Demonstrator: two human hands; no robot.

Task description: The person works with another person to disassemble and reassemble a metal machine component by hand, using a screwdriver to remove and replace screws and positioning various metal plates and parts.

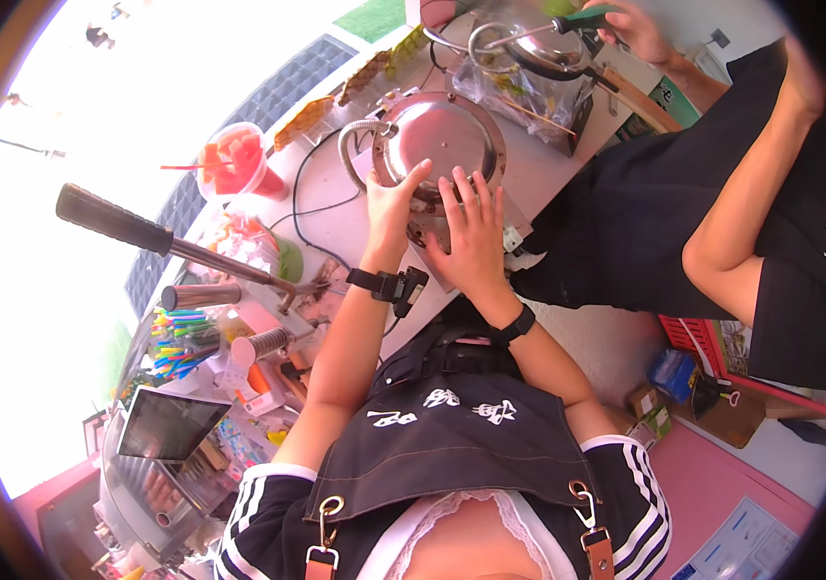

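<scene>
A round, shiny metal appliance (437, 130) with a bolted rim lies on the pale counter before me. From its left side a ribbed metal hose (347, 145) curves out. My left hand (392, 208) grips its near-left edge, thumb lying over the metal and the other fingers partly hidden. Flat on its near-right side rests my right hand (471, 232), fingers spread and holding nothing. Beneath my hands, the appliance's near end is mostly covered. Beyond it, a co-worker's hand (635, 34) holds a screwdriver with a dark green handle (582, 19) over a second round metal part (539, 48).
Left of the appliance stand a clear cup of red fruit pieces (237, 164) and a long black-handled lever (118, 220). A black cable (299, 217) crosses the counter (331, 227). Clear plastic bags (529, 101) lie beyond. The co-worker's dark-clothed body (626, 213) stands close on the right.
</scene>
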